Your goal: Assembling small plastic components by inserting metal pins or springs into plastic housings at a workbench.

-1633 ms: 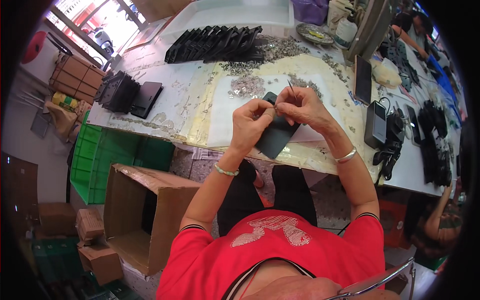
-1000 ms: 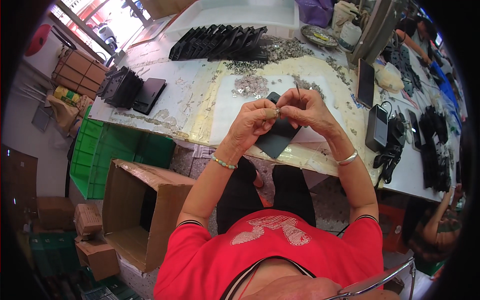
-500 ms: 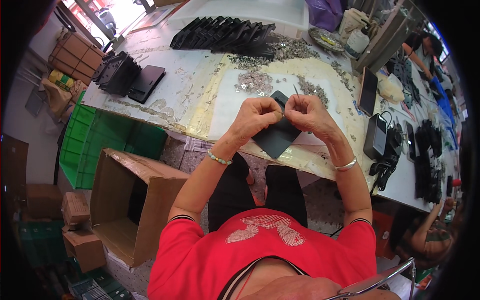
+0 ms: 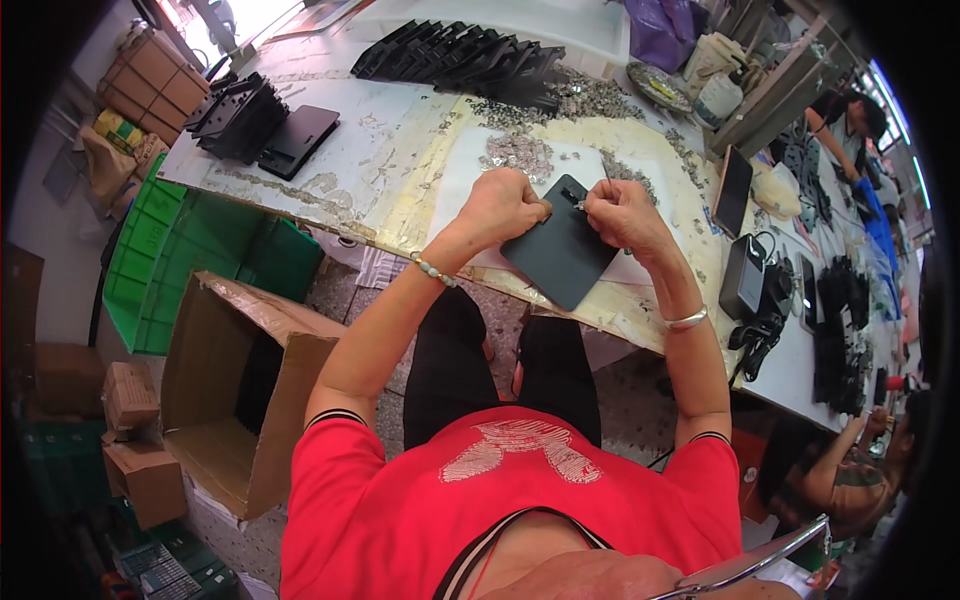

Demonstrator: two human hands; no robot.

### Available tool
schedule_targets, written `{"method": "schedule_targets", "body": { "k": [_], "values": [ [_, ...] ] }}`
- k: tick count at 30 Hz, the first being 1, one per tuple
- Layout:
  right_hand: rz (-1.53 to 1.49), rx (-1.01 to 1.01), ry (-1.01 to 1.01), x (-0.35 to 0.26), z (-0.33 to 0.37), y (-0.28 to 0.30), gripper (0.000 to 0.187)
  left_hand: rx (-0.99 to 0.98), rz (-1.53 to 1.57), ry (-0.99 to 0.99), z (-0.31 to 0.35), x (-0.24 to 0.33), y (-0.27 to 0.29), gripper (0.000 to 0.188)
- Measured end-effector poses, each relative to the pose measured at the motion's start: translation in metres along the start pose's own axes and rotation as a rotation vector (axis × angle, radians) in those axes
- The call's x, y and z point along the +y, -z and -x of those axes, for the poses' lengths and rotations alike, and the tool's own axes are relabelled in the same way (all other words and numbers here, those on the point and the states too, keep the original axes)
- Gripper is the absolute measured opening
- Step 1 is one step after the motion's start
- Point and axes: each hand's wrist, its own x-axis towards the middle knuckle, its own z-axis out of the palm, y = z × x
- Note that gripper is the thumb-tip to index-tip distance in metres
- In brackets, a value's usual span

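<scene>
A dark grey flat plate (image 4: 562,250) with a black raised fitting at its far end lies tilted on the white sheet (image 4: 462,190) before me. My left hand (image 4: 505,210) is closed, fingertips pinched at the plate's upper left edge; whatever they hold is hidden. Above the plate's right side, my right hand (image 4: 622,212) is closed round a thin metal tool (image 4: 606,166), whose end sticks up past the fingers; its exact kind is unclear. A tiny shiny piece shows at the right fingertips, near the fitting. Small metal parts (image 4: 515,157) lie heaped just beyond my hands.
More metal parts (image 4: 595,98) spread behind, beside a row of black plates (image 4: 455,58). Stacked black pieces (image 4: 238,120) stand at left. A phone (image 4: 734,190) and a black box-shaped device (image 4: 745,277) lie right. An open carton (image 4: 225,400) and green crate (image 4: 150,260) stand below left. Other people work at right.
My hands have moved apart, the left one leftward and the right one rightward, uncovering the plate's far end and its black fitting. The whole view has shifted slightly.
</scene>
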Motion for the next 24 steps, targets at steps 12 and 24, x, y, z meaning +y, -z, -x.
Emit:
{"method": "schedule_targets", "body": {
  "k": [12,24],
  "values": [
    [0.407,0.144,0.054,0.0,0.001,-0.037,0.014,0.078,0.89,0.292,0.063,0.031,-0.028,0.021],
    [0.71,0.24,0.137,-0.002,0.0,-0.051,0.019,0.103,0.919,0.298,0.064,0.029,-0.028,0.02]
  ]
}}
